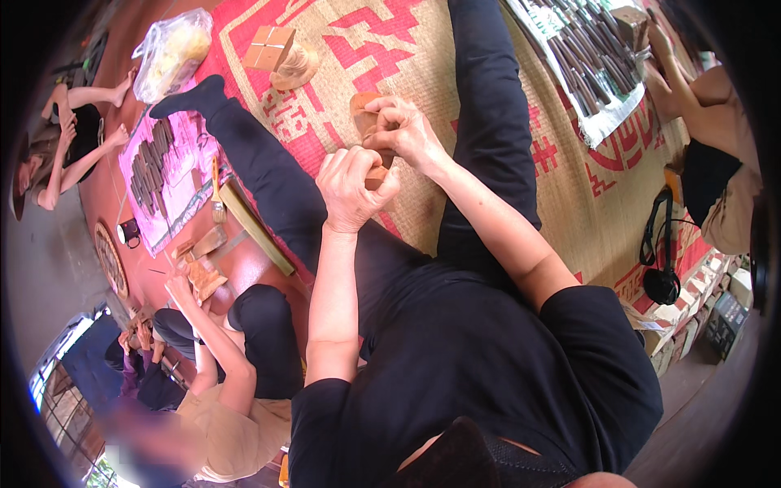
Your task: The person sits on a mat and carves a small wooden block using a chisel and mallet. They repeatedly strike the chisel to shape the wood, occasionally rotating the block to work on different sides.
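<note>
Over the woven mat, between my outstretched legs, both my hands are closed around an orange-brown piece of wood (361, 103). My left hand (350, 185) wraps its near part, and a bit of wood shows by the thumb. Farther up, my right hand (405, 134) has its fingers bent and pinched against the wood's right side. Much of the piece is hidden by my fingers, so its full shape and whether a small tool is in my right fingers cannot be made out.
The red-patterned mat (423, 57) bears wooden blocks (268, 47) beyond my left leg. A plastic bag (172, 45) lies far left. Carving chisels rest on a pink cloth (183, 146) and a white cloth (606, 122). A brush (217, 195) lies left. Other people sit at both sides.
</note>
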A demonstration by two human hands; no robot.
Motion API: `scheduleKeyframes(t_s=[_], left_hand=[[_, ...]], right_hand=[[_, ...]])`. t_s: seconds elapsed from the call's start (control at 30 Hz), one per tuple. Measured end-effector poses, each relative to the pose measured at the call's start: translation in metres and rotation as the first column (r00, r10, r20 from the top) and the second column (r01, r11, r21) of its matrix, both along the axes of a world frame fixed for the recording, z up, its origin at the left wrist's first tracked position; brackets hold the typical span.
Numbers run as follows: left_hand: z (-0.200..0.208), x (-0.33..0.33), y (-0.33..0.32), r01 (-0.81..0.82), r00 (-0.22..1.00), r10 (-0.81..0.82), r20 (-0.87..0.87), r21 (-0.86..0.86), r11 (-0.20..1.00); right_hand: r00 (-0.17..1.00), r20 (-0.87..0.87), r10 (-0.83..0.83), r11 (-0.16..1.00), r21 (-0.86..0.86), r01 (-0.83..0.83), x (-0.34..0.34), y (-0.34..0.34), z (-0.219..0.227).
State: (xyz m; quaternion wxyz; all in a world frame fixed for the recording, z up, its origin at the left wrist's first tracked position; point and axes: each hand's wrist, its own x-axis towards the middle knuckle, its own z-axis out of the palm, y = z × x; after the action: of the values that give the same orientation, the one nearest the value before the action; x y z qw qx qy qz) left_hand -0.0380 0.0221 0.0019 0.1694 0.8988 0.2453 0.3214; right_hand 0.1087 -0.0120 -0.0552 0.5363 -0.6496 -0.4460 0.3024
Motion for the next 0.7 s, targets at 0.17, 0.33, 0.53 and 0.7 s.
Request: scheduleKeyframes(t_s=[0.17,0.33,0.53,0.7], left_hand=[[0.000,0.007,-0.008,0.062,0.997,-0.060,-0.058,0.039,0.997],[-0.003,0.006,-0.010,0.075,0.995,-0.071,-0.065,0.060,0.995],[-0.001,0.010,-0.016,0.127,0.989,-0.122,-0.089,0.058,0.990],[-0.004,0.005,-0.014,0.109,0.990,-0.102,-0.102,0.060,0.992]], right_hand=[[0.998,0.054,-0.015,0.977,-0.210,0.026,0.030,0.020,-0.008],[0.975,0.069,0.211,0.934,-0.309,-0.180,0.027,0.011,0.017],[0.898,0.419,0.137,0.951,-0.309,-0.001,0.023,0.017,0.011],[0.912,0.329,0.246,0.930,-0.345,-0.126,0.025,0.018,0.020]])
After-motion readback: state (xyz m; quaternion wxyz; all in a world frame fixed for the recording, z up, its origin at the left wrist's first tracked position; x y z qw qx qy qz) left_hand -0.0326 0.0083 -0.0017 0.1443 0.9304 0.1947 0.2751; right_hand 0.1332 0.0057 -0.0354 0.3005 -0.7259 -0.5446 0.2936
